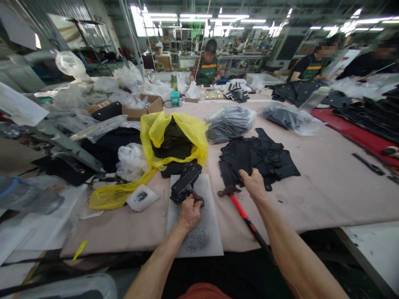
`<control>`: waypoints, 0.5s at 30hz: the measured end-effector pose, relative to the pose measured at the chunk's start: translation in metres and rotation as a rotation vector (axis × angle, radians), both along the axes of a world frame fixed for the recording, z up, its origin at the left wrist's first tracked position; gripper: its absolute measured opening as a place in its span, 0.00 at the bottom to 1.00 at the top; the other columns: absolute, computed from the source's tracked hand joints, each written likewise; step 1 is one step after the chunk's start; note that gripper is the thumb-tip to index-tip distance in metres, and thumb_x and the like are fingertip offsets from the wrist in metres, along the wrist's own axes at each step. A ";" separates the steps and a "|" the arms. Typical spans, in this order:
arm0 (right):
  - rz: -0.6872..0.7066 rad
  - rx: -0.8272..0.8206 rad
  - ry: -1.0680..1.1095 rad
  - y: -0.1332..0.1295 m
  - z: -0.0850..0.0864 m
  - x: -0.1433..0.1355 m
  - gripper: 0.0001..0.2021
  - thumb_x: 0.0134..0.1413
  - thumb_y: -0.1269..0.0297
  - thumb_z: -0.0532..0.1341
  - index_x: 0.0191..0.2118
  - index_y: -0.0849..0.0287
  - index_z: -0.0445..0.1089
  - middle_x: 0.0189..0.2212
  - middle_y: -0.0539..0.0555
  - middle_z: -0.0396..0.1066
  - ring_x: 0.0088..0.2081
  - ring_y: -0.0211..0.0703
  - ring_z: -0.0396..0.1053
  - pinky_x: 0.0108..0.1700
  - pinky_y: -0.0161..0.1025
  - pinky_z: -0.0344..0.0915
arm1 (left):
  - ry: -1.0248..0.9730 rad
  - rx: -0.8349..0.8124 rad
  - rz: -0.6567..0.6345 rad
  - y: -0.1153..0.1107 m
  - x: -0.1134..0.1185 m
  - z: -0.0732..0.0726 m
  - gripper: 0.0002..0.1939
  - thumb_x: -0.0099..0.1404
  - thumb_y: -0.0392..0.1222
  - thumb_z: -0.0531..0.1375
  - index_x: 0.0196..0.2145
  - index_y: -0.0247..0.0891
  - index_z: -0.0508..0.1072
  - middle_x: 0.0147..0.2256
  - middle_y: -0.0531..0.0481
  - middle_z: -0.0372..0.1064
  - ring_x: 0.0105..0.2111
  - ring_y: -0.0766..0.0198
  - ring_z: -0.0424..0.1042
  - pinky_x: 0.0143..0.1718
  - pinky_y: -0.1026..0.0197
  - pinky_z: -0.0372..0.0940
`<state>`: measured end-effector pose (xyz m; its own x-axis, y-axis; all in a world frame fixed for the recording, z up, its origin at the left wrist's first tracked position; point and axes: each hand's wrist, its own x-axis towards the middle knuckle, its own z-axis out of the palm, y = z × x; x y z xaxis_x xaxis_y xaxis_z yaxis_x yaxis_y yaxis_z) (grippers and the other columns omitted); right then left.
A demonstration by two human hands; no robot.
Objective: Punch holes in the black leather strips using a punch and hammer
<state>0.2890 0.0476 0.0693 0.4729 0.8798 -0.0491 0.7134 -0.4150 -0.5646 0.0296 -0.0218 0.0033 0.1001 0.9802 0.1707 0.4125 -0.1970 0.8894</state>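
My left hand (189, 214) is closed around a short dark metal tool (197, 195), whose exact kind I cannot make out. It is held over a white board (210, 224) with dark marks, beside a small stack of flat black pieces (187, 180) on the board's far end. Over a spread pile of black cut pieces (264, 155), my right hand (254, 185) pinches the near edge of one piece. A claw hammer (241, 207) with a red and black handle lies just below that hand, its head pointing away from me.
An open yellow plastic bag (199, 145) of dark pieces stands behind the board. Farther back are grey wrapped bundles (230, 122), a cardboard box (149, 106) and crumpled clear plastic. Black strips (368, 164) lie at right. A person (207, 64) sits across the table; others are at right.
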 end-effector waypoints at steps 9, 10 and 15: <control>0.621 0.239 -0.079 0.035 0.000 -0.087 0.19 0.55 0.68 0.54 0.53 0.57 0.67 0.50 0.56 0.70 0.51 0.46 0.65 0.54 0.43 0.58 | 0.001 0.011 0.038 0.002 0.000 0.000 0.08 0.61 0.34 0.55 0.38 0.37 0.72 0.33 0.46 0.74 0.35 0.59 0.74 0.40 0.59 0.67; 0.734 0.250 -0.106 0.036 -0.002 -0.106 0.19 0.55 0.69 0.55 0.53 0.55 0.68 0.51 0.55 0.69 0.51 0.46 0.64 0.54 0.43 0.58 | 0.004 0.012 0.039 0.002 0.000 0.000 0.09 0.61 0.34 0.55 0.39 0.37 0.72 0.34 0.45 0.74 0.36 0.58 0.74 0.40 0.58 0.67; 1.069 0.184 -0.359 0.047 -0.004 -0.160 0.19 0.51 0.71 0.60 0.50 0.52 0.70 0.50 0.55 0.68 0.51 0.50 0.61 0.53 0.47 0.54 | 0.004 0.018 0.046 0.001 -0.001 -0.001 0.09 0.61 0.33 0.55 0.40 0.37 0.71 0.35 0.45 0.74 0.36 0.58 0.73 0.39 0.58 0.66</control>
<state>0.1290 0.0942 0.0657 -0.5617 0.8201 0.1092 0.7841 0.5698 -0.2462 0.0291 -0.0205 0.0025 0.0558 0.9806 0.1880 0.4251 -0.1937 0.8842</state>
